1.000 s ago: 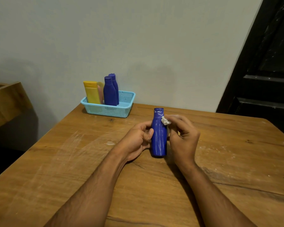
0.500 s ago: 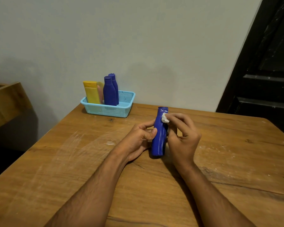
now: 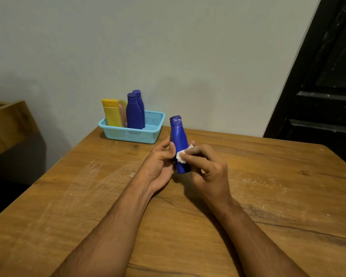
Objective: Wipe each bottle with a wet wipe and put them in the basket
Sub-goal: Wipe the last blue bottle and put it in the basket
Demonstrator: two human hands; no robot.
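Wipe's slid down from the cap to mid-body of the blue bottle (image 3: 179, 140); left hand (image 3: 158, 162) grips it above the tabletop (image 3: 68, 196), right hand (image 3: 206, 166) pinching the wet wipe (image 3: 181, 156) against it.

pale wall (image 3: 168, 47), wooden table (image 3: 68, 206), dark door (image 3: 328, 86)

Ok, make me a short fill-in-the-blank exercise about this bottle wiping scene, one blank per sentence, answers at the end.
1. The left hand holds a bottle coloured ____.
2. The right hand presses a white ____ against that bottle.
3. The basket stands at the table's far edge, against the ____.
4. Two blue bottles in the basket stand beside a ____ one.

Answers: blue; wipe; wall; yellow
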